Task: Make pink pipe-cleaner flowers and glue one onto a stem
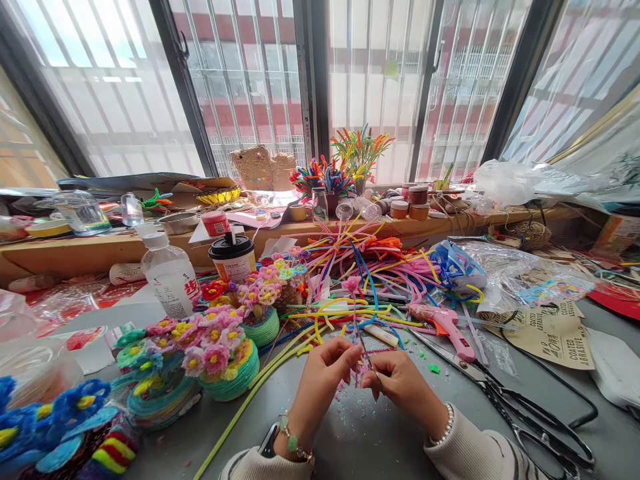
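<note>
Both hands meet over the grey table, near the lower middle of the head view. My left hand, with a watch and a beaded bracelet at its wrist, pinches a thin stem topped by a small pink fuzzy flower. Close against it on the right, my right hand has its fingers closed round a slim dark metal tool that slants up to the stem. The tool's kind is hard to make out. Small pink bits lie on the table under the fingers.
Pots of fuzzy flowers stand at the left, by a clear bottle and a lidded cup. Pipe cleaners pile up behind the hands. A pink glue gun and large black scissors lie at the right.
</note>
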{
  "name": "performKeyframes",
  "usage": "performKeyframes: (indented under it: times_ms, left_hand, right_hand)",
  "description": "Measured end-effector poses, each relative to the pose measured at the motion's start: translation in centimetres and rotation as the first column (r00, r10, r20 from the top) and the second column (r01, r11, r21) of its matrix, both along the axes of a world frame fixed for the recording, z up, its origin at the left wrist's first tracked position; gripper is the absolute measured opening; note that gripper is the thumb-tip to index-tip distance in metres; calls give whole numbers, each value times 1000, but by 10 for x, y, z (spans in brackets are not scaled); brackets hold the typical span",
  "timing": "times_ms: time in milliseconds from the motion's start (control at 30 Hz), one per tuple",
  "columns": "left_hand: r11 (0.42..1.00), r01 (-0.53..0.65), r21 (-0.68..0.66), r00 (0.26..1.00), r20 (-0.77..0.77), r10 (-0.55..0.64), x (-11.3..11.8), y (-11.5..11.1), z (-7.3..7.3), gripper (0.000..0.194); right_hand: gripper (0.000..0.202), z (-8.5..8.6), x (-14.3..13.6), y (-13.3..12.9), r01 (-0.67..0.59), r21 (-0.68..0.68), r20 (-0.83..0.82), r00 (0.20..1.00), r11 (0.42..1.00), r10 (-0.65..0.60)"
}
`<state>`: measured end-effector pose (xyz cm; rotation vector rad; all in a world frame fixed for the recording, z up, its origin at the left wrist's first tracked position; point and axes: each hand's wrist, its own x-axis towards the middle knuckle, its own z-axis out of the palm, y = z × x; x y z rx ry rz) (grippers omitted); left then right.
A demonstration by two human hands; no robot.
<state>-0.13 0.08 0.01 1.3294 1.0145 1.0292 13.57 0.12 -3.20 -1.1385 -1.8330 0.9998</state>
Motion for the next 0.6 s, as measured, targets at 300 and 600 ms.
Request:
performKeyframes:
  times_ms: [300,600]
  left_hand:
    - [999,36,-4,999,7,-36,0,-1,1,31]
    - [999,53,4,999,12,-53,0,-1,-3,25]
  right_hand:
    - [65,8,2,-5,-208,47,36,978,977,206]
    - [54,0,0,-1,2,15,-21,1000,1000,-1]
